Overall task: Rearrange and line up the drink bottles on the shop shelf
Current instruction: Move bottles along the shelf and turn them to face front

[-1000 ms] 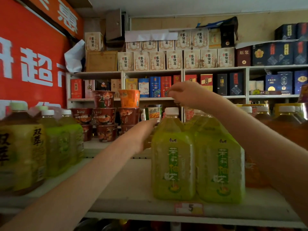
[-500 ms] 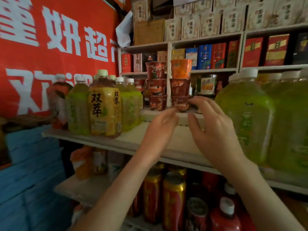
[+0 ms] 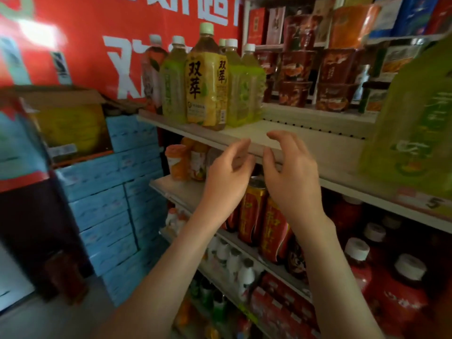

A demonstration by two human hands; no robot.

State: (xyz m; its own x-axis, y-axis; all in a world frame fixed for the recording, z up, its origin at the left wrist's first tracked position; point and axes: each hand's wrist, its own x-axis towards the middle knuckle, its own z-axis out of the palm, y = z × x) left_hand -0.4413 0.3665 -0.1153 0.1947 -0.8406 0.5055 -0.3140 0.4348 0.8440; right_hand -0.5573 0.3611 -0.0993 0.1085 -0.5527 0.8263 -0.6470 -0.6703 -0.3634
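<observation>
Hands: your left hand (image 3: 226,177) and right hand (image 3: 291,177), fingers loosely spread, holding nothing, hover just before the shelf (image 3: 318,152) edge, right of the yellow-label bottle (image 3: 206,86).

We see our left hand (image 3: 226,178) and right hand (image 3: 291,177) raised side by side, fingers loosely curled, holding nothing, before the shelf (image 3: 315,145) edge. A yellow-labelled bottle (image 3: 207,81) stands among green bottles (image 3: 242,86) at its left end.

bare shelf (image 3: 305,143) board lies open between the bottle cluster (image 3: 208,84) at left and the big green bottle (image 3: 413,118) at right; noodle cups (image 3: 315,77) block the far side.
</observation>
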